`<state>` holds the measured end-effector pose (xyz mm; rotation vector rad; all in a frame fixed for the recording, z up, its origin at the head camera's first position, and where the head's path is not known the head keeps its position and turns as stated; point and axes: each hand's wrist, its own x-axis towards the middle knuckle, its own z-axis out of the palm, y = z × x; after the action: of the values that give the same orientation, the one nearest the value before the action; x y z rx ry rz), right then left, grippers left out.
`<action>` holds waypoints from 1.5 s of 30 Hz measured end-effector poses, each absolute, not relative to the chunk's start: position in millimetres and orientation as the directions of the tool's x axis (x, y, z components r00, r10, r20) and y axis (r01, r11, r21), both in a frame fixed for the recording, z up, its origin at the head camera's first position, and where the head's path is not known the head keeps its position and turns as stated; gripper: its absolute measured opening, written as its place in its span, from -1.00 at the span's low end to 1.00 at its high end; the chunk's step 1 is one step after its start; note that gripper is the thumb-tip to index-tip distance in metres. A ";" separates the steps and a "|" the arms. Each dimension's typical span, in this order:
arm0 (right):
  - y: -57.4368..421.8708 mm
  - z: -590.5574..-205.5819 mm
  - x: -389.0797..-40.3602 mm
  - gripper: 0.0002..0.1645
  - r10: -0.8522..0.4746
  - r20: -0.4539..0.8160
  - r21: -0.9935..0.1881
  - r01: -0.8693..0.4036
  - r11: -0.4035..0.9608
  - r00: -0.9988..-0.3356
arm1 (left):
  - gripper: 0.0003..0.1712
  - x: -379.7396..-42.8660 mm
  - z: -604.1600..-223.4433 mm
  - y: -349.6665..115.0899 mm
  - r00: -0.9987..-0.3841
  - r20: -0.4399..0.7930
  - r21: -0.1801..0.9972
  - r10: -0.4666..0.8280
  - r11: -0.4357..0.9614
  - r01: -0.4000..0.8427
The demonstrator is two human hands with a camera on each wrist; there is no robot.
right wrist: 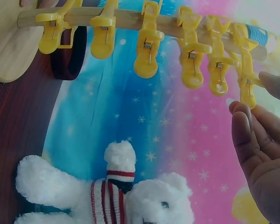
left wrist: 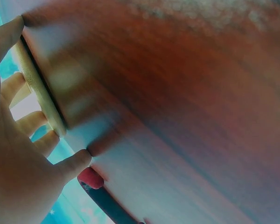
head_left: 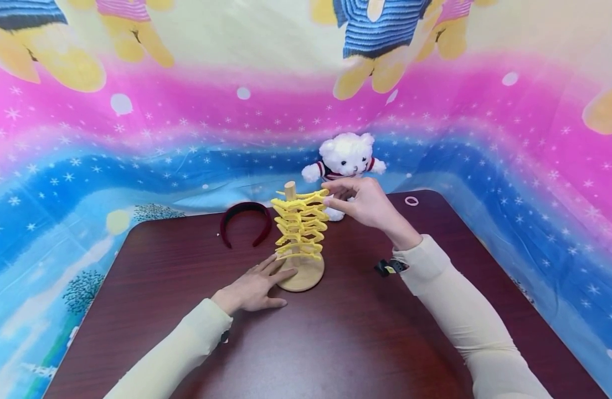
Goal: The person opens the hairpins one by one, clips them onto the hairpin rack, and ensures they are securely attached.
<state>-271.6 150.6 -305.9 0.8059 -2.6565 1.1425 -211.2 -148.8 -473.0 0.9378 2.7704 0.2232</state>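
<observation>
A wooden post (head_left: 290, 190) stands upright on a round base (head_left: 306, 277), with several yellow spring clips (head_left: 301, 224) fastened to it one above another. My left hand (head_left: 253, 285) lies with fingers spread on the near left edge of the base. At the top of the post, my right hand (head_left: 368, 202) pinches the outer end of the uppermost yellow clip (right wrist: 246, 88) between thumb and fingertips. Springs show in the clips in the right wrist view, their jaws around the post.
Behind the post sits a white teddy bear (head_left: 348, 158) in a striped top. A dark red headband (head_left: 246, 208) lies left of the post. Near the back right of the brown table (head_left: 360, 332) is a small pale ring (head_left: 411, 201). Patterned cloth hangs around the table.
</observation>
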 end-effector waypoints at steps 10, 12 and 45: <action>153.1 -312.2 -275.5 -0.53 -0.416 0.322 -0.661 -0.517 0.544 -0.850 | -0.09 -211.9 -474.3 -147.5 -0.772 -0.151 0.210 0.617 0.783 0.585; 153.5 -312.2 -274.9 -0.52 -0.420 0.324 -0.664 -0.520 0.537 -0.848 | -0.09 -212.1 -474.5 -148.1 -0.773 -0.153 0.204 0.615 0.785 0.584; 200.2 -330.9 -282.9 -0.51 -0.377 0.304 -0.511 -0.484 0.710 -0.875 | -0.09 -196.2 -449.7 -182.4 -0.827 -0.027 0.232 0.562 0.808 0.542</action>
<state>-282.9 200.2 -330.9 0.6958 -2.7387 0.8935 -196.2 -182.4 -449.7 0.8864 2.8966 0.3284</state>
